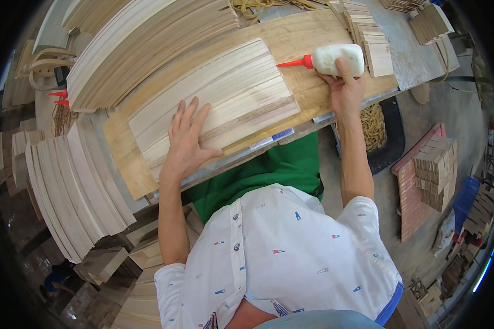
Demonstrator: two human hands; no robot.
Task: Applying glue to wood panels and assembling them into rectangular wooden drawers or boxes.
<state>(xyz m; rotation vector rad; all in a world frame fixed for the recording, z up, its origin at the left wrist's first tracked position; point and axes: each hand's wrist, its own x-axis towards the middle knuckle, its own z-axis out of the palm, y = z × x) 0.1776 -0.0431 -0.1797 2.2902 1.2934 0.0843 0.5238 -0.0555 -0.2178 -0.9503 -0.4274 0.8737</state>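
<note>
My right hand (347, 90) grips a white glue bottle (335, 61) with a red pointed nozzle. The bottle lies sideways in the hand, its nozzle tip at the right end of a row of thin wooden strips (225, 82). These pale strips lie side by side, forming a flat panel on a wooden board (296, 35). Flat on the left part of the strips rests my left hand (186, 137), fingers spread and thumb out toward the near edge. Whether glue is coming out of the nozzle is too small to see.
Long stacked wooden slats (153, 49) stand behind the panel, with more slats (71, 186) at the left. Short wooden pieces (370, 41) lie at the board's far right. Below the bench sits a black container of yellow bands (373, 129). Stacked blocks (434, 172) rest on a red crate.
</note>
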